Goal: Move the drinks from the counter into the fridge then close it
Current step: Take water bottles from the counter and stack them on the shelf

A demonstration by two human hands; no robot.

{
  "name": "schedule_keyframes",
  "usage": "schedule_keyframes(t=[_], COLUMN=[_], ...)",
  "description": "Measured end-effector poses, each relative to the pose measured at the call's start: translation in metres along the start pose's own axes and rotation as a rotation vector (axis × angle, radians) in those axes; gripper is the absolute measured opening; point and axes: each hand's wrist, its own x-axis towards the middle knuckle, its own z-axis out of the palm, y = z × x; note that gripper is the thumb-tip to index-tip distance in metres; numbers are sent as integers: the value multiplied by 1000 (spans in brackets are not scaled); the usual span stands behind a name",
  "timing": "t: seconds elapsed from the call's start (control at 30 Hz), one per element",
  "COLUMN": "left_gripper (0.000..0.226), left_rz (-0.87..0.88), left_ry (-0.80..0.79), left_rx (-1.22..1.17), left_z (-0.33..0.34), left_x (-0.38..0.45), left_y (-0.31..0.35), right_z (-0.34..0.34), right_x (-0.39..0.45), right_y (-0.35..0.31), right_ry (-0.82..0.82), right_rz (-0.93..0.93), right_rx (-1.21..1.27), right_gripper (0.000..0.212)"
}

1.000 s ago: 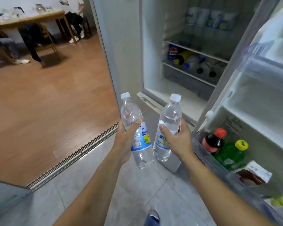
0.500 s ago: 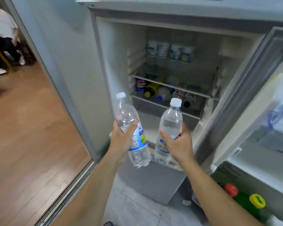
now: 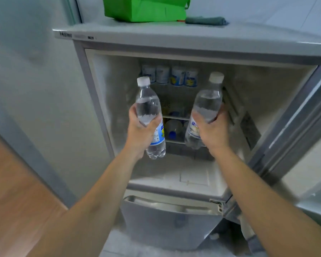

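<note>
I hold two clear water bottles with white caps up in front of the open fridge (image 3: 104,101). My left hand (image 3: 140,132) grips the left bottle (image 3: 148,110) around its middle, and its blue and yellow label shows below my fingers. My right hand (image 3: 212,132) grips the right bottle (image 3: 206,106), which tilts slightly left at its base. Both bottles are level with the upper compartment. Several small white bottles (image 3: 170,76) stand in a row at the back of the top shelf. Lying drinks (image 3: 172,128) show on a lower shelf between my hands.
The fridge door (image 3: 293,115) stands open at the right. A green bag (image 3: 145,8) and a grey cloth (image 3: 206,20) lie on the fridge top. A lower drawer front (image 3: 167,225) juts out under the open compartment. Wooden floor (image 3: 11,191) is at the left.
My head has lifted and moved closer, so the fridge top now shows. Both hands have raised the bottles and spread them apart, toward the upper shelves.
</note>
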Motion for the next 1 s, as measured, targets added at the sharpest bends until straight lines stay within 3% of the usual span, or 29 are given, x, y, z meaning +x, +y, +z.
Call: schedule_keyframes(t=[0.2,0.3,0.53,0.7,0.87,1.0], left_gripper=[60,74,82,86,84,87], left_rz=[140,178,247,214,296,284], left_ry=[26,50,137,180,208,176], left_rx=[90,124,242,278,364,605], left_z=[15,24,43,50,43,42], left_x=[80,118,189,223,232,222], left_y=[2,4,-12,-25,-31,-43], right_z=[32,48,87,115,125,120], right_x=[56,83,146,166,178,176], right_y=[1,8,23,31,39,59], right_ry=[23,-31,-180,-170,-204,-258], right_rz=[-44,-13,24,-10,-34,-38], right_rx=[34,43,-17,28,-52,-202], right_gripper=[57,68,86,74,87,90])
